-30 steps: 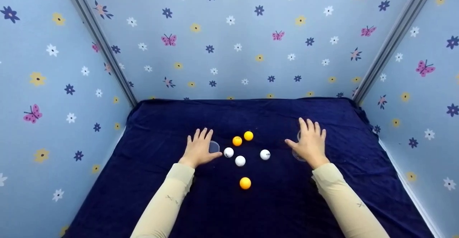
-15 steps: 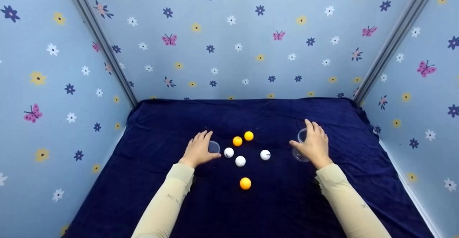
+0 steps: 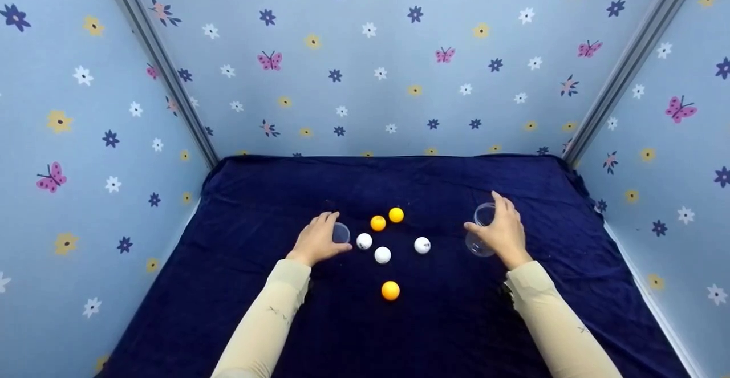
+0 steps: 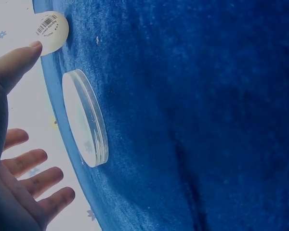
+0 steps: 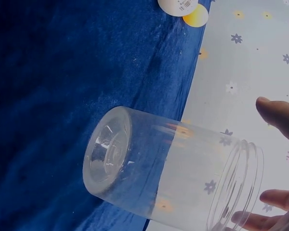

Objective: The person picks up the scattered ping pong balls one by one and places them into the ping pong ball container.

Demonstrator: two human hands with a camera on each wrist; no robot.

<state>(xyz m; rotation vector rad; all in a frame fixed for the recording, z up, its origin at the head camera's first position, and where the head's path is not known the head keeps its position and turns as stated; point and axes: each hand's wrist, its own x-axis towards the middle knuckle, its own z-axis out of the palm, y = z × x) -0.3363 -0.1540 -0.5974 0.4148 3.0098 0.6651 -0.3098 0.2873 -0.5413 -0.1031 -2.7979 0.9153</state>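
Note:
My left hand [image 3: 317, 241] hovers with spread fingers beside and over a round clear lid [image 3: 341, 234]. In the left wrist view the lid [image 4: 84, 118] lies flat on the cloth, apart from the fingers; the thumb overlaps a white ball [image 4: 57, 32] with printing. On the right stands an uncapped clear plastic jar [image 3: 478, 246], upright. My right hand [image 3: 505, 232] is around its threaded mouth, thumb on the near side and fingers beyond. The right wrist view has the jar [image 5: 149, 163] with fingertips right at its rim and the thumb off it.
Between the hands lie table tennis balls: white ones [image 3: 382, 255] and orange ones [image 3: 390, 291], with a white ball [image 3: 422, 245] nearest the jar. Dark blue cloth [image 3: 445, 332] covers the table. Flower-patterned walls [image 3: 365, 93] enclose it at the back and both sides.
My right hand has shifted slightly right, and its fingers have drawn in about the jar's mouth. The left fingers have curved a little beside the lid. Balls, lid and jar stay put.

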